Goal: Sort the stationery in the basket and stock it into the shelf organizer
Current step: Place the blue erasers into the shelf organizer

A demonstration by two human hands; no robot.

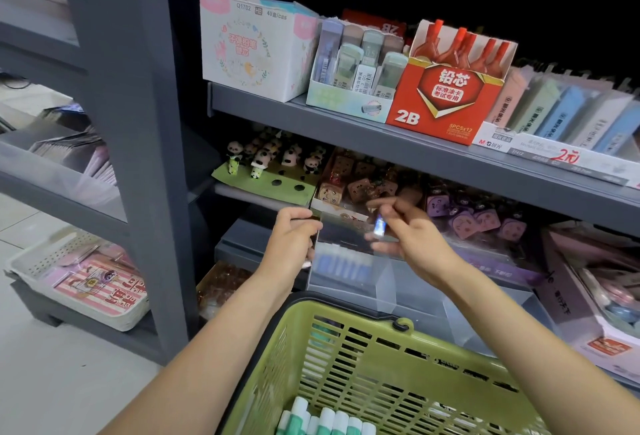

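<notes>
Above the green basket (349, 358) – white-and-green sticks (325, 422) lying in its bottom – the left hand (294, 234) grips the clear shelf organizer's (346, 272) wall while the right hand (412, 234) pinches a small blurred blue item (379, 227) (perhaps an eraser) over it, a red 2B lead box (446, 95) shelved above.

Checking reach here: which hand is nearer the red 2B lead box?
Right. The right hand is below the red 2B lead box; the left hand is below it and further left.

Dim shelf recesses, motion-blurred hands, warped edges.
</notes>
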